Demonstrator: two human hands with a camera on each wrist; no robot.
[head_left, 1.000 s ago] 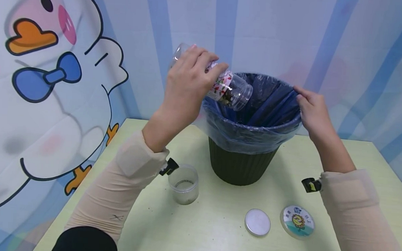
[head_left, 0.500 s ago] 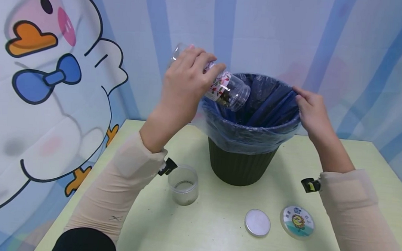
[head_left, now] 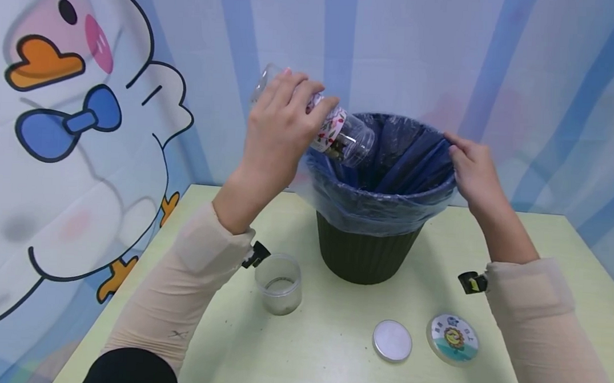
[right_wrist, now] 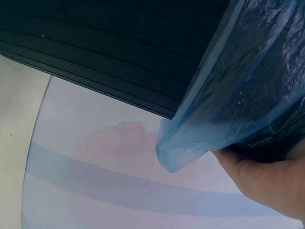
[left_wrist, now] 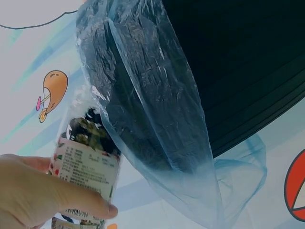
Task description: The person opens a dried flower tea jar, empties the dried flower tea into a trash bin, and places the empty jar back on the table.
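My left hand (head_left: 281, 119) grips a clear plastic jar with a printed floral label (head_left: 331, 130), tilted mouth-down over the left rim of a dark ribbed trash can (head_left: 368, 251). Dark dried bits (left_wrist: 93, 131) lie inside the jar near its mouth, as the left wrist view shows. A blue plastic bag (head_left: 378, 209) lines the can and folds over its rim. My right hand (head_left: 475, 170) holds the can's right rim through the bag, thumb outside. In the right wrist view the thumb (right_wrist: 257, 176) presses against the bag's edge.
An uncovered clear plastic tub (head_left: 279, 287) stands on the table left of the can. In front lie a small white lid (head_left: 392, 340) and a round lid with a sunflower print (head_left: 453, 338). Small crumbs dot the table (head_left: 325, 369). A striped cloth backdrop (head_left: 411, 53) hangs behind.
My left hand and the jar have drifted slightly left, with the jar still tilted over the can. My right hand keeps its hold on the rim.
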